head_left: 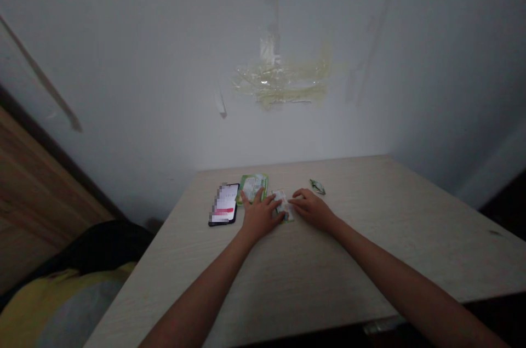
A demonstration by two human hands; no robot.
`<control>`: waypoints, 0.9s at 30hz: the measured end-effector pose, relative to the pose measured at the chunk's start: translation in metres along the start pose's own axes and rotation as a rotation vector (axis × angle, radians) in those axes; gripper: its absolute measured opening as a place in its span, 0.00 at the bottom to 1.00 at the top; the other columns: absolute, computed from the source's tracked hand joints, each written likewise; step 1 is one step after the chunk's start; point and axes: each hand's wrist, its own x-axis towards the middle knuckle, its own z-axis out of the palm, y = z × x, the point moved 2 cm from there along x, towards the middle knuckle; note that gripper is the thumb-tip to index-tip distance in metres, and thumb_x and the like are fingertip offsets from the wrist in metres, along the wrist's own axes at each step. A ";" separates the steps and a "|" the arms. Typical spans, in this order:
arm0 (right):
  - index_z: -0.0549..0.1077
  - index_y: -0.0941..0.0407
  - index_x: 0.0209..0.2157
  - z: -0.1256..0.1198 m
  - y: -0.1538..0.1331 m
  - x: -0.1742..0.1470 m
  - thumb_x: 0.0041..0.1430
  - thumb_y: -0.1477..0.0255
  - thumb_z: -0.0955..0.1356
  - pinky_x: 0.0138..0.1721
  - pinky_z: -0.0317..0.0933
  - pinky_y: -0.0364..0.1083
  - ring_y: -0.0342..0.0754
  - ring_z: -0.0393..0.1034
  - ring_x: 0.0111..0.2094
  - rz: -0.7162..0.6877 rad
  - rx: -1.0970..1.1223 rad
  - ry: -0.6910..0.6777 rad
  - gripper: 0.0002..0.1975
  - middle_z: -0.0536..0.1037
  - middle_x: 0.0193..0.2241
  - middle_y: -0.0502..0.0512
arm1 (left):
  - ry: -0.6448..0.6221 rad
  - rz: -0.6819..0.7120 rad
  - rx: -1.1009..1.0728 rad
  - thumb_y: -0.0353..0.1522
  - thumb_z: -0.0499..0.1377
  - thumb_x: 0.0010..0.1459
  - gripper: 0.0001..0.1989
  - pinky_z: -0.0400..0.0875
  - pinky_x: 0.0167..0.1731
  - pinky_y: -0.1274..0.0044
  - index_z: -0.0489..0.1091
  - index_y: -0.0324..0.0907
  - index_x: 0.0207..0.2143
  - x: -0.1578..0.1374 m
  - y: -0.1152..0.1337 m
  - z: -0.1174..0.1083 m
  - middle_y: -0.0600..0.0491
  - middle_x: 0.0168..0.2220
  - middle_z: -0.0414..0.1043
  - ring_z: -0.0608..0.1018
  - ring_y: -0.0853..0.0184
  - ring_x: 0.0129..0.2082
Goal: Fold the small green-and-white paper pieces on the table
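Here, the left hand (259,217) lies flat, fingers spread, on a pale wooden surface (329,260), its fingertips overlapping a green packet (253,185) and pressing the near edge of a small white sachet (283,205). The right hand (312,209) meets it from the other side, fingers pinched together on that sachet. A phone (224,204) sits just left of the left hand; a torn green scrap (317,187) lies just beyond the right hand.
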 end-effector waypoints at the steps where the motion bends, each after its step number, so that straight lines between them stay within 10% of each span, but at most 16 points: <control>1: 0.77 0.53 0.44 0.001 0.001 0.000 0.62 0.74 0.65 0.46 0.64 0.49 0.50 0.68 0.45 -0.006 -0.013 0.001 0.12 0.73 0.45 0.61 | -0.001 0.008 -0.006 0.50 0.53 0.59 0.19 0.22 0.54 0.36 0.70 0.63 0.50 0.000 0.001 -0.001 0.59 0.56 0.70 0.58 0.46 0.64; 27: 0.76 0.56 0.27 -0.020 -0.023 -0.003 0.50 0.83 0.68 0.41 0.65 0.46 0.48 0.69 0.39 -0.148 0.288 -0.074 0.08 0.75 0.34 0.56 | -0.027 -0.038 0.006 0.50 0.54 0.58 0.19 0.26 0.56 0.38 0.69 0.63 0.51 0.000 0.000 0.001 0.58 0.57 0.69 0.58 0.46 0.63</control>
